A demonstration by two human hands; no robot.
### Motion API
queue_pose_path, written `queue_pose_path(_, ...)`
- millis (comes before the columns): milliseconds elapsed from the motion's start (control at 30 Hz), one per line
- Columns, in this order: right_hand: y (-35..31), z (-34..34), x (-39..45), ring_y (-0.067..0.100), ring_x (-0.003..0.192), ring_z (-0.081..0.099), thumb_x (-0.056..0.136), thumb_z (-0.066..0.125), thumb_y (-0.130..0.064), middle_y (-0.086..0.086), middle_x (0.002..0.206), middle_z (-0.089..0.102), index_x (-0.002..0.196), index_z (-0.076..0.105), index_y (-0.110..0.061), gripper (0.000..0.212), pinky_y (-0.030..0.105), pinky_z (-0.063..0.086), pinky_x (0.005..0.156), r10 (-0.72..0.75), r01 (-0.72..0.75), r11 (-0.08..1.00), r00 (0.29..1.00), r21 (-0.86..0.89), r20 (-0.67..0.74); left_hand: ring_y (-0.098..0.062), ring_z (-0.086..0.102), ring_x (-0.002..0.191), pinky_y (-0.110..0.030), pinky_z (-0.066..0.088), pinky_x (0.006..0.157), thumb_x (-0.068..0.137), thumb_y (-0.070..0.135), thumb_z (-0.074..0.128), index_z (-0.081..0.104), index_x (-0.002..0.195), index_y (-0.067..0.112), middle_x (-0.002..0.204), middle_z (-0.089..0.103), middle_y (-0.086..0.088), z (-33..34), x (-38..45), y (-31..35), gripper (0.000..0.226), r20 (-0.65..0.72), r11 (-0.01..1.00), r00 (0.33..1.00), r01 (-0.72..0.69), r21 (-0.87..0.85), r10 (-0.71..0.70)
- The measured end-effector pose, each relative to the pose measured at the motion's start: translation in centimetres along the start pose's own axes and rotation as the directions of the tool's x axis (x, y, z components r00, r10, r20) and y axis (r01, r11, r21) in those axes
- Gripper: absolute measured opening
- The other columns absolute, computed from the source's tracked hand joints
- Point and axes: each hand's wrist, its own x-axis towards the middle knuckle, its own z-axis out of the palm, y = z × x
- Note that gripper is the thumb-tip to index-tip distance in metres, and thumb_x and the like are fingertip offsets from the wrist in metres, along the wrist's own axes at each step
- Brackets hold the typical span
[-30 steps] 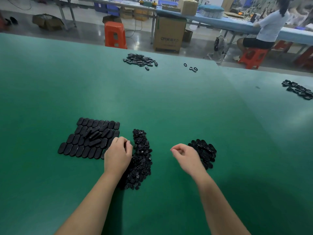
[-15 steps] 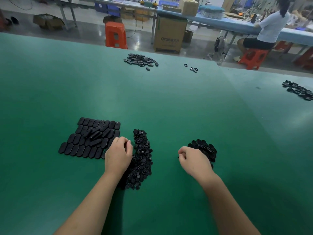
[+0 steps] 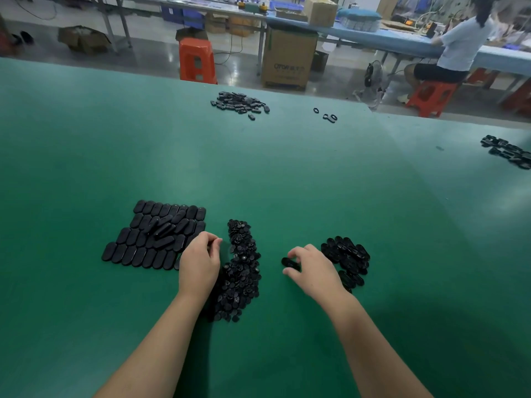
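On the green table [image 3: 287,173] lie three groups of black plastic parts. Oval shells [image 3: 155,239] are laid in neat rows at the left. A long heap of small round pieces [image 3: 242,268] runs down the middle. A smaller pile of oval frames [image 3: 347,258] sits at the right. My left hand [image 3: 199,264] hovers between the rows and the heap, fingers curled, thumb and forefinger pinched together; what they hold is hidden. My right hand [image 3: 311,268] holds one black oval piece [image 3: 288,262] in its curled fingers just left of the right pile.
Far across the table lie another pile of black parts [image 3: 238,103], a few loose rings [image 3: 327,115] and a group at the right edge [image 3: 508,152]. Beyond the table stand an orange stool [image 3: 196,60], a cardboard box [image 3: 288,57] and a seated person [image 3: 457,50].
My right hand went to the right pile and has come back left with a black oval piece in its fingers. My left hand has stayed in place, its fingertips shifting slightly.
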Motion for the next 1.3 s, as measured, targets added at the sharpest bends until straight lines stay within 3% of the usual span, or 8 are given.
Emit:
queue_pose_path(167, -0.4, 0.0, 0.3, 0.016, 0.095, 0.062, 0.101, 0.057, -0.034, -0.003, 0.111, 0.063, 0.132, 0.058, -0.020, 0.035, 0.030, 0.050, 0.083, -0.004, 0.004, 1.000, 0.999, 0.011, -0.035, -0.011, 0.060, 0.079, -0.023, 0.046, 0.069, 0.098, 0.010, 0.060, 0.068, 0.097, 0.011, 0.088, 0.067, 0.003, 0.0, -0.1, -0.1, 0.009, 0.000, 1.000, 1.000, -0.025, -0.010, 0.025)
queue_pose_path(233, -0.7, 0.1, 0.4, 0.015, 0.079, 0.061, 0.101, 0.055, -0.023, -0.005, 0.096, 0.063, 0.133, 0.060, -0.017, 0.033, 0.029, 0.050, 0.074, 0.019, -0.006, 0.985, 0.997, 0.175, -0.074, -0.014, 0.061, 0.087, -0.025, 0.048, 0.078, 0.099, 0.009, 0.058, 0.070, 0.105, 0.006, 0.096, 0.069, -0.001, 0.0, -0.1, -0.1, 0.014, 0.008, 0.999, 0.999, -0.034, 0.002, 0.034)
queue_pose_path(367, -1.7, 0.5, 0.2, 0.020, 0.077, 0.075, 0.100, 0.056, -0.005, 0.014, 0.103, 0.067, 0.137, 0.056, -0.013, 0.037, 0.036, 0.062, 0.082, 0.119, -0.075, 0.609, 0.993, 0.789, 0.002, -0.013, 0.063, 0.092, -0.023, 0.047, 0.080, 0.099, 0.007, 0.056, 0.071, 0.113, 0.008, 0.104, 0.070, -0.001, 0.0, -0.1, 0.0, 0.021, 0.033, 0.998, 0.998, -0.057, 0.028, 0.056)
queue_pose_path(600, -3.3, 2.6, 0.0, 0.021, 0.085, 0.077, 0.099, 0.059, -0.001, 0.011, 0.095, 0.075, 0.115, 0.058, -0.012, 0.020, 0.035, 0.063, 0.080, 0.159, -0.069, 0.334, 0.987, 0.940, 0.016, -0.009, 0.068, 0.088, -0.032, 0.057, 0.082, 0.097, 0.013, 0.062, 0.070, 0.121, 0.016, 0.104, 0.075, 0.004, -0.3, 0.0, 0.2, 0.026, 0.051, 0.995, 0.996, 0.080, -0.065, -0.077)
queue_pose_path(800, -3.7, 4.3, -0.2, 0.011, 0.079, 0.076, 0.102, 0.058, -0.015, -0.012, 0.087, 0.077, 0.111, 0.059, -0.024, 0.013, 0.031, 0.061, 0.079, 0.173, 0.029, 0.501, 0.976, 0.865, -0.133, 0.005, 0.063, 0.080, -0.008, 0.045, 0.067, 0.096, 0.014, 0.063, 0.068, 0.119, 0.017, 0.095, 0.072, 0.009, -0.5, 0.1, 0.3, 0.023, 0.051, 0.983, 0.989, 0.146, -0.112, -0.141)
queue_pose_path(1033, -3.8, 4.8, -0.7, 0.007, 0.076, 0.075, 0.105, 0.053, -0.017, -0.013, 0.087, 0.077, 0.113, 0.060, -0.027, 0.015, 0.027, 0.061, 0.077, 0.172, 0.070, 0.562, 0.965, 0.824, -0.199, 0.009, 0.061, 0.079, -0.003, 0.042, 0.064, 0.095, 0.013, 0.065, 0.069, 0.108, 0.017, 0.087, 0.068, 0.016, -0.6, -0.1, 0.5, 0.014, 0.036, 0.981, 0.987, 0.157, -0.113, -0.154)
queue_pose_path(1133, -3.8, 4.7, -0.7, 0.012, 0.074, 0.075, 0.105, 0.051, -0.015, -0.012, 0.092, 0.077, 0.107, 0.056, -0.024, 0.011, 0.031, 0.062, 0.075, 0.172, 0.083, 0.536, 0.963, 0.840, -0.205, 0.003, 0.060, 0.068, -0.006, 0.042, 0.059, 0.095, 0.011, 0.064, 0.073, 0.105, 0.017, 0.085, 0.069, 0.013, -0.6, -0.4, 0.6, 0.014, 0.030, 0.996, 0.997, 0.078, -0.047, -0.076)
queue_pose_path(1300, -3.8, 4.7, -0.6, 0.013, 0.073, 0.074, 0.105, 0.050, -0.015, -0.013, 0.093, 0.077, 0.105, 0.053, -0.023, 0.008, 0.031, 0.062, 0.074, 0.166, 0.087, 0.523, 0.965, 0.848, -0.201, -0.012, 0.067, 0.086, -0.029, 0.056, 0.079, 0.092, 0.005, 0.068, 0.077, 0.104, 0.011, 0.099, 0.072, 0.002, -0.4, -0.9, 1.7, 0.016, 0.040, 0.989, 0.989, -0.145, 0.008, 0.145)
